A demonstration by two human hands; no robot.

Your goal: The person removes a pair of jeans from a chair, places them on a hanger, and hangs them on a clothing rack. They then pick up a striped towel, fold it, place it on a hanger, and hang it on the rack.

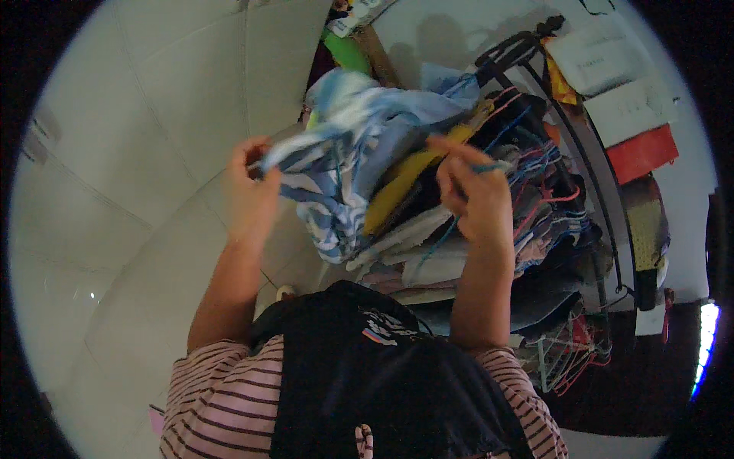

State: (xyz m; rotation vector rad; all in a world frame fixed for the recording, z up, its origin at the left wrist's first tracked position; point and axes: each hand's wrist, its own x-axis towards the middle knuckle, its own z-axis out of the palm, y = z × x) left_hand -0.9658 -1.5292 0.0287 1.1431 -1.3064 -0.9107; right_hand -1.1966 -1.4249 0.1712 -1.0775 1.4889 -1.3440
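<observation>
My left hand (255, 186) pinches one end of a blue and white patterned garment (338, 212), which is blurred and hangs in folds before me. To the right, my right hand (473, 192) has its fingers curled on a thin blue clothes hanger (444, 232), whose lower part slants down towards the hanging clothes. A yellow garment (401, 183) lies between my hands, behind the hanger. More clothes in white, black and pink hang close beside my right hand. Whether the patterned garment touches the hanger is not clear.
A black metal clothes rack (602, 189) with many hangers stands on the right. Empty hangers (565, 356) hang in a bunch at its lower end. Beyond it are white boxes (602, 63) and a red box (642, 154). Pale floor tiles (143, 241) lie at left.
</observation>
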